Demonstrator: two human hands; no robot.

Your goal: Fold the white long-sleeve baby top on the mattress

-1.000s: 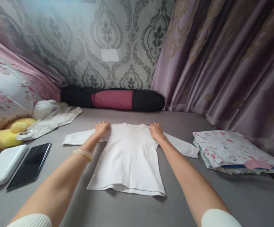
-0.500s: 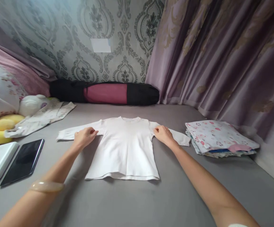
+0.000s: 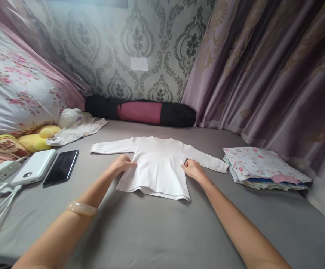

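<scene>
A small white long-sleeved shirt [image 3: 158,164] lies spread on the grey bed sheet [image 3: 162,231], its neckline facing away from me and both sleeves stretched out sideways. My left hand [image 3: 123,164] pinches the shirt's left side edge below the armpit, fingers closed. On the opposite edge, just under the right armpit, my right hand [image 3: 192,168] grips the cloth between thumb and fingers. The hem nearest me is slightly wavy and lifted in places.
Folded patterned clothes [image 3: 266,168] are stacked at right. At left lie a phone [image 3: 61,168], a white power bank [image 3: 34,168], a power strip [image 3: 3,172] with cables, plush toys [image 3: 40,138] and a printed garment [image 3: 79,130]. A black-and-red long bag [image 3: 140,112] lies along the wall.
Both hands have moved from the sleeves down to the shirt's side edges and now grip them. The view has turned left, bringing the power strip into sight.
</scene>
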